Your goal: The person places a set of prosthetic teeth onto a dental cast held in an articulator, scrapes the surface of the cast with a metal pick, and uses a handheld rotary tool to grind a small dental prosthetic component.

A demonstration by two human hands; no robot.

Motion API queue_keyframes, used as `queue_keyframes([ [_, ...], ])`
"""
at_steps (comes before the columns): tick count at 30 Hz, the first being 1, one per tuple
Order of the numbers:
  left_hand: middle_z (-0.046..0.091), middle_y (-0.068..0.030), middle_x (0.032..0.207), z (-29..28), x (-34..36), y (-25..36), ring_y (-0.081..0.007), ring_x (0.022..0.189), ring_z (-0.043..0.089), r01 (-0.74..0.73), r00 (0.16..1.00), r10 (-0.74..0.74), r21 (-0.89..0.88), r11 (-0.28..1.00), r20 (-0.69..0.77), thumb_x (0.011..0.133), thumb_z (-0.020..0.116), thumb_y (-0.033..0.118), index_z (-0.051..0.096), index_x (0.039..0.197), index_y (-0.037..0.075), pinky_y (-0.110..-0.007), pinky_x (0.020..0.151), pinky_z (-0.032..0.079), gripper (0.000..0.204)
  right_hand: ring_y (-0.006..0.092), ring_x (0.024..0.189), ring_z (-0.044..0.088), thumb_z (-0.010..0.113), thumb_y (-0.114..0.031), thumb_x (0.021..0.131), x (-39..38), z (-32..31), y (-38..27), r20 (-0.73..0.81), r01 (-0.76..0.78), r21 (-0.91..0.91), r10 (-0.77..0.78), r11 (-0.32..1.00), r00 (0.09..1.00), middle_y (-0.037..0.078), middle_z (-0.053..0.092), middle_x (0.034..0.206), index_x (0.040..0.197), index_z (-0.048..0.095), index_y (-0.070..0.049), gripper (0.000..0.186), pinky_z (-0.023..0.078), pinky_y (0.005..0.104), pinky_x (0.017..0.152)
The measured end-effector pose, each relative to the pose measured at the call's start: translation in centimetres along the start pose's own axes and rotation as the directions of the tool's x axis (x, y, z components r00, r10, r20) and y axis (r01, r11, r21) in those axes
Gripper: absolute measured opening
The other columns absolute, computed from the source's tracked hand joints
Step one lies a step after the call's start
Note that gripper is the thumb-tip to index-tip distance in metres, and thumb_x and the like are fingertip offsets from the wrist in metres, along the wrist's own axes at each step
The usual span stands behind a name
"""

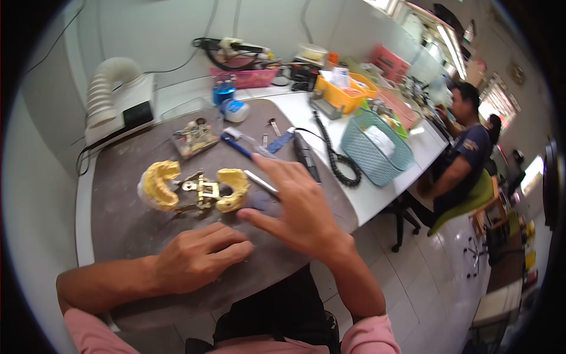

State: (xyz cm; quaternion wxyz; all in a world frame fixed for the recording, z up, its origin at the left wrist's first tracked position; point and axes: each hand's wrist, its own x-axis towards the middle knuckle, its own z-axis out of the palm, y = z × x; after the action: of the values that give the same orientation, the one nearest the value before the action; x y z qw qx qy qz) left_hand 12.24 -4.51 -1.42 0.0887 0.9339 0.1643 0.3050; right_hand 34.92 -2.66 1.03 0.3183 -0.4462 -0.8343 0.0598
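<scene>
On the grey-brown mat [127,227] lies a brass dental articulator [206,192], unfolded flat. A yellow dental cast with a whitish base [158,187] is on its left side, and another yellow cast [239,194] on its right. My left hand [203,258] rests at the mat's near side, fingers curled; whatever they may enclose is hidden. Over the right of the mat hovers my right hand [300,206], open, thumb and fingers apart, nearest to the right cast. A slim pale rod-like tool [261,183] lies partly behind its fingers, beside a greyish lump [257,201].
Beyond lie a blue-handled tool [237,146], a black handpiece [306,158] with coiled cord [339,162], and a clear box [197,135]. A white hose unit [121,97] stands back left; a teal basket [374,150] stands right. A person [466,147] sits farther right.
</scene>
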Motion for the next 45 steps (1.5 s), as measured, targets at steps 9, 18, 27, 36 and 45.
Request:
queue_keyframes([
  [9, 0.065, -0.0117, 0.099, -0.5, 0.8, 0.2, -0.0263, 0.078, 0.067, -0.155, 0.981, 0.152, -0.013, 0.988, -0.117, 0.070, 0.070, -0.002, 0.067, 0.099, 0.000, -0.034, 0.065, 0.056, 0.030, 0.0359, 0.122, 0.051, 0.082, -0.029, 0.074, 1.6, 2.3, 0.6, 0.138, 0.011, 0.060, -0.019, 0.998, 0.990, 0.021, 0.061, 0.122, 0.135, 0.047, 0.005, 0.079, 0.039, 0.0416, 0.105],
  [18, 0.071, -0.0135, 0.091, -1.6, 1.1, 0.3, -0.0240, 0.080, 0.071, 0.033, 0.943, -0.105, -0.226, 0.974, -0.315, 0.076, 0.075, -0.009, 0.065, 0.101, 0.001, -0.032, 0.069, 0.057, 0.029, 0.0364, 0.112, 0.058, 0.081, -0.026, 0.073, 1.4, 2.0, -0.3, 0.069, -0.027, 0.183, 0.014, 0.983, 0.997, 0.020, 0.066, 0.112, 0.123, 0.055, 0.000, 0.062, 0.044, 0.0442, 0.099],
  [27, 0.060, -0.0124, 0.102, -4.0, 1.4, 1.3, -0.0181, 0.092, 0.064, 0.135, 0.768, -0.502, -0.666, 0.733, -0.398, 0.089, 0.062, -0.007, 0.058, 0.108, -0.001, -0.028, 0.080, 0.054, 0.021, 0.0264, 0.105, 0.067, 0.083, -0.018, 0.071, 0.2, 0.2, -2.0, -0.096, 0.058, 0.426, -0.019, 0.903, 0.995, 0.018, 0.067, 0.115, 0.128, 0.057, 0.001, 0.065, 0.052, 0.0355, 0.094],
  [36, 0.062, -0.0043, 0.103, -4.2, 1.5, 0.0, -0.0106, 0.096, 0.062, 0.187, 0.654, -0.676, -0.794, 0.578, -0.338, 0.095, 0.068, 0.020, 0.058, 0.114, 0.006, -0.025, 0.085, 0.051, 0.025, 0.0211, 0.113, 0.064, 0.084, -0.013, 0.074, 0.4, -0.1, -2.1, -0.051, -0.025, 0.664, 0.079, 0.748, 0.996, 0.013, 0.065, 0.121, 0.132, 0.054, 0.001, 0.067, 0.050, 0.0354, 0.102],
  [45, 0.066, -0.0066, 0.100, -2.2, 1.7, -0.2, -0.0113, 0.090, 0.063, 0.230, 0.646, -0.717, -0.829, 0.509, -0.261, 0.094, 0.069, 0.017, 0.060, 0.113, 0.002, -0.026, 0.083, 0.051, 0.026, 0.0240, 0.106, 0.067, 0.082, -0.010, 0.075, -1.1, 1.4, -1.4, -0.178, 0.087, 0.657, 0.041, 0.749, 0.983, 0.016, 0.064, 0.119, 0.129, 0.054, 0.001, 0.061, 0.054, 0.0352, 0.097],
])
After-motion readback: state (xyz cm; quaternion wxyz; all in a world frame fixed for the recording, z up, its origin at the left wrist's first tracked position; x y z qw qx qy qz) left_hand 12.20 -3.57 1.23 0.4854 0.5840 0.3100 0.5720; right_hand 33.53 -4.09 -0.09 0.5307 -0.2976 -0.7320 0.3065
